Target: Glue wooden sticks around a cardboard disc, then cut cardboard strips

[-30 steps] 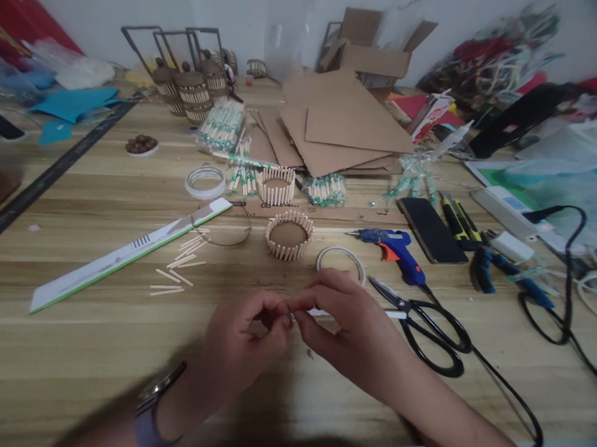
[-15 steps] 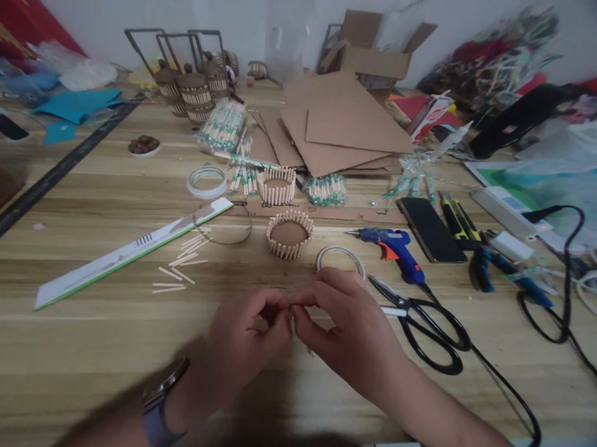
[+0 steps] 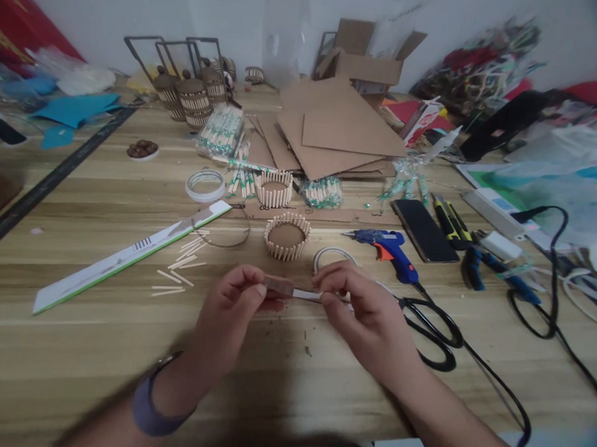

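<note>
Between my hands stretches a narrow strip (image 3: 280,287), brown toward the left and white toward the right; its exact kind is unclear. My left hand (image 3: 234,311) pinches the brown end between thumb and fingers. At the white end, the thumb and fingers of my right hand (image 3: 356,313) are closed. Scissors (image 3: 431,324) with black handles lie partly behind my right hand, close to a roll of tape (image 3: 334,254). Beyond the strip stands a ring of small wooden sticks (image 3: 286,236) around a brown base, with a similar ring (image 3: 274,189) behind it.
Loose sticks (image 3: 181,264) lie at left beside a long white strip with a green edge (image 3: 131,255). A blue glue gun (image 3: 384,248), a phone (image 3: 425,230) and cutters (image 3: 451,221) lie at right. Cardboard sheets (image 3: 333,128) are stacked behind; a cable (image 3: 495,380) crosses the right side.
My hands were pinched together and have moved apart, bringing the brown and white strip into sight between them. Small dark scraps now show on the table below. The view has shifted slightly.
</note>
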`<state>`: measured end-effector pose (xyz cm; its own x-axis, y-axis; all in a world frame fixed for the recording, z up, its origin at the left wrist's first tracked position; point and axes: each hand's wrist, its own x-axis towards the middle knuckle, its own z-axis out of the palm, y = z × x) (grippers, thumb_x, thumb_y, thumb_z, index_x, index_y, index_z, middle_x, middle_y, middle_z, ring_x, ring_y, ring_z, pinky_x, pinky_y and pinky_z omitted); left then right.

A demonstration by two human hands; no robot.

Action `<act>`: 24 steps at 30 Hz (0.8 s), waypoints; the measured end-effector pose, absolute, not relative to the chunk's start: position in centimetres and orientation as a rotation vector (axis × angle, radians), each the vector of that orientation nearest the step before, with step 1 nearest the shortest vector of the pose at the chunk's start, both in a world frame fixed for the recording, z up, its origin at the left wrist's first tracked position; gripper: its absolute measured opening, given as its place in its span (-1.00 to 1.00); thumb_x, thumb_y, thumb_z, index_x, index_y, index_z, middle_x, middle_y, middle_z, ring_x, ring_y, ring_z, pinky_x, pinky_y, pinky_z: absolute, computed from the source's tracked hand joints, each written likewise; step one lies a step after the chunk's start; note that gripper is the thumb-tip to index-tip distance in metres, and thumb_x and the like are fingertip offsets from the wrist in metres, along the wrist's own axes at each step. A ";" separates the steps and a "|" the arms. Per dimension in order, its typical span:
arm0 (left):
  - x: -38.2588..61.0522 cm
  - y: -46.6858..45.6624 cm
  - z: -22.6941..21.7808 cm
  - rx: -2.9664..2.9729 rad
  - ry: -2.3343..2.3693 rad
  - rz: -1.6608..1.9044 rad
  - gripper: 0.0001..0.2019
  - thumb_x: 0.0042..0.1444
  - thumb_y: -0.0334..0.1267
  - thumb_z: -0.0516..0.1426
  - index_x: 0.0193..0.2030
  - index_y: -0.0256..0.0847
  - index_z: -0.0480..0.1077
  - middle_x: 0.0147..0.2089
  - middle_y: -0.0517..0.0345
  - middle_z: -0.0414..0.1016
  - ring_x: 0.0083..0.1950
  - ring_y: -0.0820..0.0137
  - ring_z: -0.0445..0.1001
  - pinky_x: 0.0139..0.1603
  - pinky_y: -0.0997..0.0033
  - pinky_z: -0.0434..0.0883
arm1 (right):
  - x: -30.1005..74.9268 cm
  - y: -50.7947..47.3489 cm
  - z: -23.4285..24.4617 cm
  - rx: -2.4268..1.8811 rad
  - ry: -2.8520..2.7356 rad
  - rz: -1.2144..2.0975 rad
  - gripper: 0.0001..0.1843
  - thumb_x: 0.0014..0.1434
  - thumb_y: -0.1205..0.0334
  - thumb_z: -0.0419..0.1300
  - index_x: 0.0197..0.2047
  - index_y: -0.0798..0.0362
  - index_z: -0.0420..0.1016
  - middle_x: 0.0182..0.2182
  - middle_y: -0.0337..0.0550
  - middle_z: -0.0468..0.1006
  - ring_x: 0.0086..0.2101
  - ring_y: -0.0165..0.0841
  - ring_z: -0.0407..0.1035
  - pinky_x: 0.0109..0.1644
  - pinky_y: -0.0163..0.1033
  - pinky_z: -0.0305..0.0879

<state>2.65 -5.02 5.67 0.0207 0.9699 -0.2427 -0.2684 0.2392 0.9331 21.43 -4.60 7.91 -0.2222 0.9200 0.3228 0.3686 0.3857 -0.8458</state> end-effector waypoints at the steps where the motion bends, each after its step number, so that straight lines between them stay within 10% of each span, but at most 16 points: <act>1: 2.6 -4.9 5.7 0.790 1.113 1.145 -0.85 -0.07 -0.22 0.22 -0.42 -0.12 0.31 -0.28 0.15 0.68 -0.24 0.29 0.65 -0.27 0.40 0.57 | 21.8 -4.8 7.7 -1.139 -1.718 0.853 -0.84 0.19 0.36 0.15 -0.43 -0.01 0.38 -0.34 -0.13 0.54 -0.27 -0.29 0.45 -0.23 -0.21 0.34; 6: 2.5 -4.7 5.7 0.718 1.146 1.074 -0.77 -0.13 -0.12 0.24 -0.41 -0.11 0.28 -0.34 0.15 0.66 -0.25 0.23 0.67 -0.31 0.36 0.58 | 24.0 -6.2 6.5 -1.023 -1.151 1.386 -0.82 0.21 0.17 0.21 -0.42 0.00 0.41 -0.10 -0.07 0.60 -0.49 -0.39 0.46 -0.46 -0.26 0.33; 10: 2.4 -4.5 5.7 0.677 1.141 1.065 -0.75 -0.16 -0.14 0.24 -0.37 -0.10 0.27 -0.37 0.17 0.65 -0.25 0.21 0.68 -0.33 0.38 0.57 | 26.1 -7.1 6.3 -0.897 -0.712 1.553 -0.86 0.16 0.09 0.24 -0.37 -0.06 0.45 0.10 -0.14 0.56 -0.24 -0.28 0.59 -0.50 -0.31 0.39; 16: 2.4 -4.3 5.7 0.579 1.068 1.101 -0.72 -0.25 -0.25 0.32 -0.41 -0.11 0.31 -0.37 0.16 0.68 -0.30 0.23 0.69 -0.37 0.45 0.59 | 28.4 -8.2 5.4 -0.858 -0.837 1.163 -0.82 0.22 0.03 0.18 -0.39 -0.14 0.46 0.21 -0.30 0.50 0.28 -0.15 0.27 0.29 0.13 0.28; 24: 2.2 -4.2 5.9 0.421 1.091 1.140 -0.74 -0.31 -0.37 0.33 -0.44 -0.15 0.37 -0.44 0.14 0.68 -0.37 0.21 0.69 -0.45 0.51 0.60 | 33.1 -9.8 4.8 -1.561 -1.740 -0.077 -0.91 0.28 0.29 0.06 -0.28 -0.05 0.31 0.18 0.01 0.50 0.34 0.00 0.13 0.39 0.38 -0.17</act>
